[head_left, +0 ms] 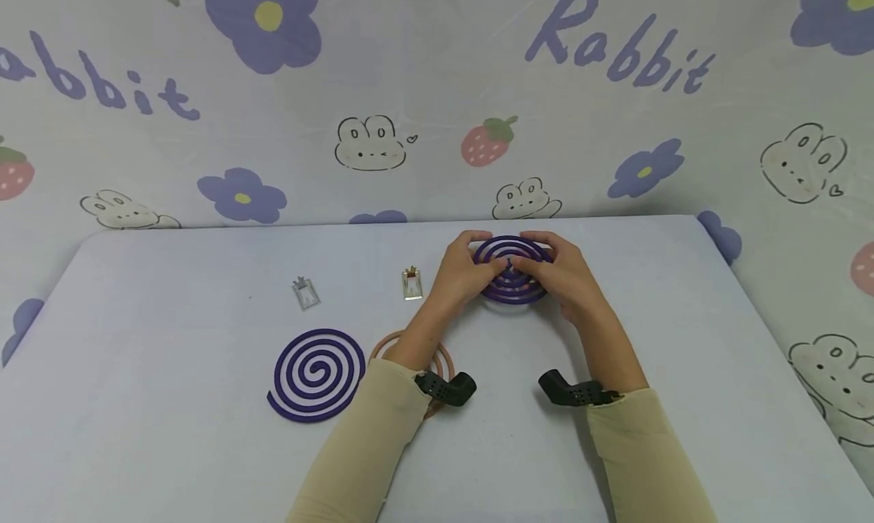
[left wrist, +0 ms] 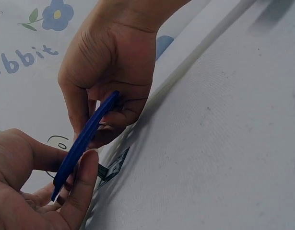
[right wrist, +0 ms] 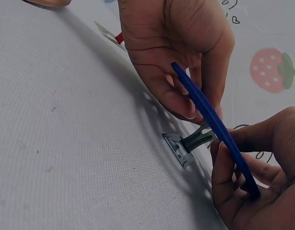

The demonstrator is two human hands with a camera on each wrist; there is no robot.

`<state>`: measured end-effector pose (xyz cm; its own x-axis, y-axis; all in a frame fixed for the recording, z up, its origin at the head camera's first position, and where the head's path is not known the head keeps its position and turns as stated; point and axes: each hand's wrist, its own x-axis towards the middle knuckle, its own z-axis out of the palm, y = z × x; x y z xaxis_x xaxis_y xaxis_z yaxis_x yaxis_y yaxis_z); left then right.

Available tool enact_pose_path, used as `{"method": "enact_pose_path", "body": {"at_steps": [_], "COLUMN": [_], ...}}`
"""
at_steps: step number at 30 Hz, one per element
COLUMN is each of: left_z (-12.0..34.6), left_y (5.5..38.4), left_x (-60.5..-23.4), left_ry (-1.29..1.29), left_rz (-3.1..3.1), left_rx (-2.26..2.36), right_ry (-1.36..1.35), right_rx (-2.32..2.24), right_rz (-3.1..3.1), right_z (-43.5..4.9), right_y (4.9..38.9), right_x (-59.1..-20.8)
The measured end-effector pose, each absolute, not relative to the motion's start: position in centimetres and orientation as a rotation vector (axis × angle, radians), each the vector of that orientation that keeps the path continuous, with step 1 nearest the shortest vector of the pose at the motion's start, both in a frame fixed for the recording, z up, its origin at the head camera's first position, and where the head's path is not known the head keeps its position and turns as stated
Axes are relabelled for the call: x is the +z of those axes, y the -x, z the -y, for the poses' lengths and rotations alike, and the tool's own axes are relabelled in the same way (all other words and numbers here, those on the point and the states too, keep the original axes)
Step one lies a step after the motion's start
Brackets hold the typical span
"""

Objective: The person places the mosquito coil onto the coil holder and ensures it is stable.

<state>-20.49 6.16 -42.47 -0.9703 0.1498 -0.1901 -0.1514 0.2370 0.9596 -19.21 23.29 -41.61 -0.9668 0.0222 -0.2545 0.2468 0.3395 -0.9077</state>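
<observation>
Both hands pinch rim and centre of purple spiral coil (right wrist: pixel 210 120): left hand (head_left: pixel 466 271) on left side, right hand (head_left: pixel 565 276) on right side, thumbs meeting near middle. Coil tilted, raised above far part of white surface (head_left: pixel 171 303). Dark metal stand (right wrist: pixel 178 149) beneath, stem reaching coil; cannot tell whether fitted. Gold stand (head_left: pixel 412 285) beside left hand, silver stand (head_left: pixel 306 295) farther left. Second purple coil (head_left: pixel 318 369) flat nearer person, brown coil (head_left: pixel 449 360) partly under left forearm.

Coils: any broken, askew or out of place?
Nothing stands out. The flat purple coil shows no break; the held coil and the orange coil are partly covered, so I can't rule out damage there.
</observation>
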Motion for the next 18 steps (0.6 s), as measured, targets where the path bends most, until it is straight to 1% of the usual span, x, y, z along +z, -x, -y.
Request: {"method": "enact_pose_path", "body": {"at_steps": [18], "left_z": [-6.41], "left_y": [20.29], "left_x": [-42.38], "left_ry": [-0.036], "left_rz": [-2.338], "left_rx": [1.788], "right_ry": [-0.279], "right_rx": [-1.699], "right_rz": [-2.382], "right_z": [-23.16], "right_y": [19.24], "right_x": [-41.48]}}
